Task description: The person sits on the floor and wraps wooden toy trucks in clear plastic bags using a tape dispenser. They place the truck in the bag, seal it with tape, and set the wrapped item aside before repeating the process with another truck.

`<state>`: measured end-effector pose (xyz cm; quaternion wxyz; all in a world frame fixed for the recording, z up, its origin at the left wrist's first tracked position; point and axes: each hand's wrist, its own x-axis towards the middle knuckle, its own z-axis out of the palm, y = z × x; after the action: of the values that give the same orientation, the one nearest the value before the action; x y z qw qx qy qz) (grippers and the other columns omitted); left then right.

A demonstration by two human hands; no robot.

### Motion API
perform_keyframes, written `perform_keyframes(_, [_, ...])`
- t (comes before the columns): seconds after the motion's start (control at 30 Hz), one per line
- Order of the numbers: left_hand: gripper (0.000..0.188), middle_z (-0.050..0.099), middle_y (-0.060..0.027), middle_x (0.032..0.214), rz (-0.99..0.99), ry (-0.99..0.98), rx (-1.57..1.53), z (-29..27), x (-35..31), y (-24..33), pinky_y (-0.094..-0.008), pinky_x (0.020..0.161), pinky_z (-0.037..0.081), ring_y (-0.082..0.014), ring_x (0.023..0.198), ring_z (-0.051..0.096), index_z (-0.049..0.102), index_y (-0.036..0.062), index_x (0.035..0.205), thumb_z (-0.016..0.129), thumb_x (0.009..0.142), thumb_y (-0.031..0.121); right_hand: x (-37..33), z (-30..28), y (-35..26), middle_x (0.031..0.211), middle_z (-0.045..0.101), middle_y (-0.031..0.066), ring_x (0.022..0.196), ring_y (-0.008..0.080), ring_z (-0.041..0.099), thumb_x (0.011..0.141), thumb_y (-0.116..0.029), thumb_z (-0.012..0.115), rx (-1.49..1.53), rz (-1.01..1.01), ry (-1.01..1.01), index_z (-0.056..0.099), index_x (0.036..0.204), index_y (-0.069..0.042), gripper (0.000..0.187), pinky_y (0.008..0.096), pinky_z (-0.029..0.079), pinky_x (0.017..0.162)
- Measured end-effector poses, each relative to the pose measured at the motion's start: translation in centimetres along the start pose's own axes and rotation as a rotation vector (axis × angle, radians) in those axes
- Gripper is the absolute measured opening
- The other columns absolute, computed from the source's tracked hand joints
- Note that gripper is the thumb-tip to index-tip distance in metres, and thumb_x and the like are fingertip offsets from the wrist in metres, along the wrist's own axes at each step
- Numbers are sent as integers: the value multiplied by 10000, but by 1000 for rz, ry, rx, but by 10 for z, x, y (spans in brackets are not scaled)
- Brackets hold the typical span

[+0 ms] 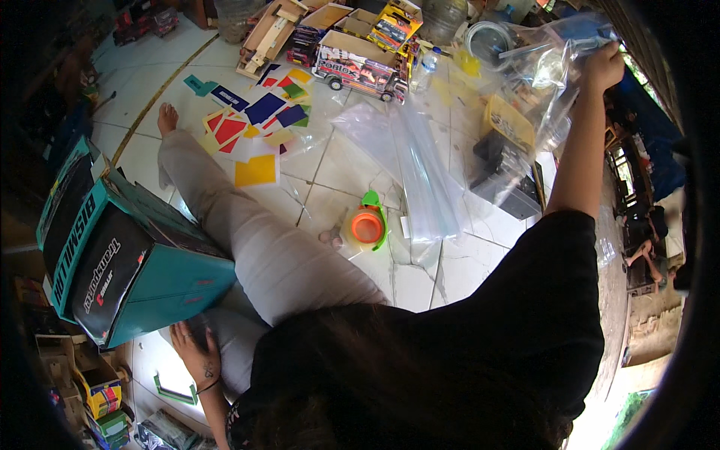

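High at the far right, my right hand (604, 69) is closed on a clear plastic bag (551, 75), which hangs crumpled below the fist. My left hand (193, 354) rests low by my folded leg, fingers stretched out, at the lower edge of a large teal and black model truck body (161, 277). That truck body leans tilted against my legs. On the floor ahead, a stack of long clear plastic bags (427, 172) lies flat. An orange tape roll in a green dispenser (367, 225) sits on the tiles between my leg and those bags.
Coloured cards and stickers (262, 109) are scattered past my outstretched foot. Behind them stand a toy truck (360, 71), a wooden truck frame (274, 34) and a plastic bottle (427, 64). A black box (502, 176) with a yellow container (510, 124) is at the right.
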<state>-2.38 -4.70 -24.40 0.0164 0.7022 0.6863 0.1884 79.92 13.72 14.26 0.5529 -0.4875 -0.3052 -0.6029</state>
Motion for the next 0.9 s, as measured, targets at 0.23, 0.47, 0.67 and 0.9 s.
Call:
perform_keyframes(0.23, [417,568,-193,1169,253,-782,-144,-81,16,74,-455,1023,349,-366,1141,506,558,3,1176,603,866,278,-24,20,-68,857,646,84,747,172,591,856,-261,611,1373,925,-1546,643,960,2,285,324,480,656])
perform_keyframes(0.47, [430,552,-137,1226,236,-703,-1214,-76,94,175,-357,953,421,-257,1082,573,427,27,1321,517,957,238,-195,-124,-301,729,523,-67,564,35,440,906,-242,561,1237,437,-1683,633,1044,-117,200,206,361,502])
perform_keyframes(0.67, [487,543,-114,1200,-253,-606,-1664,-8,133,222,-366,919,445,-234,1032,586,408,46,1310,519,952,357,-270,-229,-392,747,637,144,708,346,614,787,-175,616,968,-80,-1914,600,879,-38,165,421,497,644])
perform_keyframes(0.9, [310,630,-89,1011,-538,-601,-1795,31,155,222,-350,719,538,-223,804,647,542,54,1124,426,983,304,-271,-270,-358,802,621,87,812,288,615,744,-202,692,908,-204,-1761,572,950,-81,267,401,490,689])
